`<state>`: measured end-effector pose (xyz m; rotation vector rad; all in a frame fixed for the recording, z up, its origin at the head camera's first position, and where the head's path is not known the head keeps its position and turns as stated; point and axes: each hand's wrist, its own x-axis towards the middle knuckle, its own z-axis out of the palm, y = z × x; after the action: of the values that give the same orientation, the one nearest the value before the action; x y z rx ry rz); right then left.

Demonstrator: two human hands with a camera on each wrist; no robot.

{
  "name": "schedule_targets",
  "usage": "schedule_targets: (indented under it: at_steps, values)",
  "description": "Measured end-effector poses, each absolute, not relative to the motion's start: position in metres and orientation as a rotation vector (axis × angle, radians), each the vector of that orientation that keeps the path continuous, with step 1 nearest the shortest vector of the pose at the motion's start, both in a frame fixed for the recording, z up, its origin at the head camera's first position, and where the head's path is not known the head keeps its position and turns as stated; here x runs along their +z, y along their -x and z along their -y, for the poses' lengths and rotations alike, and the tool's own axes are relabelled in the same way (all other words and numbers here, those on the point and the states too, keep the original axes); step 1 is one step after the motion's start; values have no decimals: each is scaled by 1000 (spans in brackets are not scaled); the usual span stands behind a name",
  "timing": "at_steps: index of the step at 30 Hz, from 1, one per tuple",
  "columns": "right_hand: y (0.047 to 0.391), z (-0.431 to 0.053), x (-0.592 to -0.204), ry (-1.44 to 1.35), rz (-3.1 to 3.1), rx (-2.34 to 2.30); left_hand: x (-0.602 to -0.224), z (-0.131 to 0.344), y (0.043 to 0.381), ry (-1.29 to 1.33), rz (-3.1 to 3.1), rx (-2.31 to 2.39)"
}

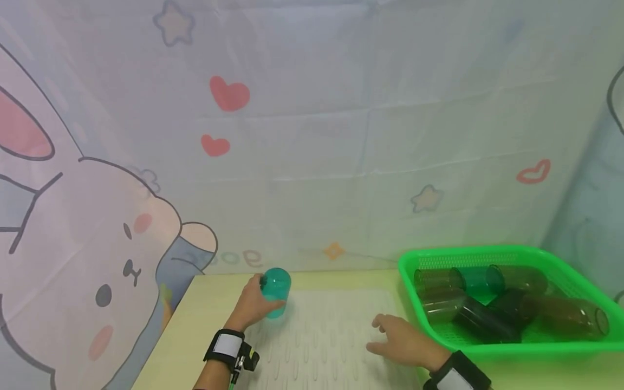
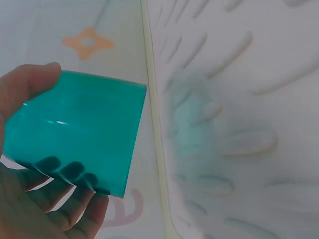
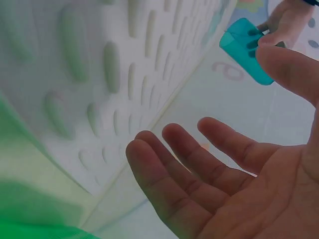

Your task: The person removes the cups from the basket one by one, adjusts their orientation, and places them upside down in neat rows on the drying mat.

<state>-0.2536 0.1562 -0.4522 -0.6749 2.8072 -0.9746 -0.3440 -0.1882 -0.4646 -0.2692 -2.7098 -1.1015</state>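
My left hand [image 1: 255,302] grips a clear teal plastic cup [image 1: 277,292], thumb on one side and fingers curled along the other. In the left wrist view the cup [image 2: 84,129] hangs over the far edge of a white ridged mat [image 2: 239,109], casting a teal tint on it. My right hand [image 1: 402,341] holds nothing; its fingers are spread and slightly bent over the mat's right side. In the right wrist view its palm and fingers [image 3: 189,174] show loosely curved, with the held cup [image 3: 246,50] beyond the thumb.
A bright green basket [image 1: 512,346] stands at the right of the pale yellow table [image 1: 175,336]. Several clear brown, dark and teal cups [image 1: 560,314] lie inside it. Behind the table hangs a printed cloth [image 1: 312,135] with hearts, stars and a rabbit.
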Motion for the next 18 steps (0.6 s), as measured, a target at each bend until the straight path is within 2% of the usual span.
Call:
schedule_targets:
  at_steps: [10,18]
  values:
    - [245,-158,-449,682,-2894,-757,-478,192,355,197,2684,-1201]
    - [238,-156,-434,864,-2796,-726,-496,206,357,90,2672,-1293]
